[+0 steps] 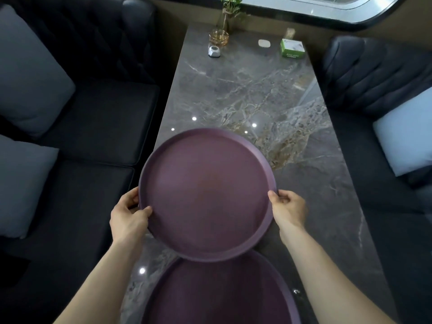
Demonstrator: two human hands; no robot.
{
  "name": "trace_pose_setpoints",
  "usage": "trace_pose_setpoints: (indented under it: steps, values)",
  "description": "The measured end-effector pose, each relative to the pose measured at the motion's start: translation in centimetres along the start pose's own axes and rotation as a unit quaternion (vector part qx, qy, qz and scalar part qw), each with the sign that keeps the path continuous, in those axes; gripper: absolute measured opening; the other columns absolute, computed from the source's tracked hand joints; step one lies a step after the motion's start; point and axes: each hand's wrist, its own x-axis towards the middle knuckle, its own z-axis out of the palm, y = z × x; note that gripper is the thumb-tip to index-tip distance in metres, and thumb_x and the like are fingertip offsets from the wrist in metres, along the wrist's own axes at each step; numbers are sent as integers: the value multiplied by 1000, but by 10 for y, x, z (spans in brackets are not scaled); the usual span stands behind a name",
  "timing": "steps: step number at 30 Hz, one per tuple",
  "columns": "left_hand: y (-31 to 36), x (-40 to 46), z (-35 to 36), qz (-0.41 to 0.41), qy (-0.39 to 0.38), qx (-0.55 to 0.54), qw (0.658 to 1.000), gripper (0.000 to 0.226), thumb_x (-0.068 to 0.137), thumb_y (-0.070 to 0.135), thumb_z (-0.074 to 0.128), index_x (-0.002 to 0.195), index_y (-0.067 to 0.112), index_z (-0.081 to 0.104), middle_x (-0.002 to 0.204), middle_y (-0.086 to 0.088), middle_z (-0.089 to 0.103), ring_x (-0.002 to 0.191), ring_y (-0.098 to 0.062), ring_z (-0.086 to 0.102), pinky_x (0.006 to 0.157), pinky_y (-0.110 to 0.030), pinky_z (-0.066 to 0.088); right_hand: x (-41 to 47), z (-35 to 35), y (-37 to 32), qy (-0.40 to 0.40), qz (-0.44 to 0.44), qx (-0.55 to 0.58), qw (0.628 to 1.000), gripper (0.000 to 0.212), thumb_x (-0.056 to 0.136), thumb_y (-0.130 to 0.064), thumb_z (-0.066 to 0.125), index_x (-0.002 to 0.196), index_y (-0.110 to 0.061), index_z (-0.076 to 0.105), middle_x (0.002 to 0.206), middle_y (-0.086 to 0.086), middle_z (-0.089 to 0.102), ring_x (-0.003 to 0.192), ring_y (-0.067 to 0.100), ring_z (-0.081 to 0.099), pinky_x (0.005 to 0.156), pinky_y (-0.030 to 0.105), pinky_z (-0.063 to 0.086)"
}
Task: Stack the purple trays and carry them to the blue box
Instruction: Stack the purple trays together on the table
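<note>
Matte purple round tray (205,192) between left hand (128,218) and right hand (288,208)

Held tray (208,192) overlapping nearer tray (219,295)

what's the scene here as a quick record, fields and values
setting: marble table between dark sofas
held tray: round purple tray, empty
left hand: grips its left rim
right hand: grips its right rim
second tray: purple, nearer the person, partly covered by the held one
far end: glass vase with plant, green box
blue box: not in view
</note>
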Motion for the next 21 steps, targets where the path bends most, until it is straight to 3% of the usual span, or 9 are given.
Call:
trace_pose_setpoints:
  steps: [4,14,17,21]
  values:
    - [-2,-33,-19,27,-17,22,999,58,77,-6,70,117,36,68,102,12,71,86,-13,70,79,-32,55,-41,-35,27,35,-1,-26,999,15,79,-22,78,90,-14,73,80,4,73,81,26,69,87,45,55]
    - [-37,-116,-66,68,-65,118,988,51,74,2,75,110,38,68,94,15,70,87,-11,69,84,-40,56,-143,-103,120,74,33,-34,996,11,77,-14,79,81,-17,69,75,6,73,78,30,70,83,50,56]
    - [-57,-135,-78,78,-71,157,982,48,74,6,77,109,38,69,89,15,70,82,-4,66,74,-33,51,-164,-115,146,86,36,-36,995,18,74,-13,83,74,-23,67,72,2,72,75,28,70,81,48,57]
    - [-82,-156,-91,99,-65,210,971,46,74,9,80,109,35,69,85,21,68,77,3,62,66,-29,46,-186,-126,177,93,32,-79,992,12,74,-20,83,81,-21,73,78,-1,73,77,25,69,79,46,57]
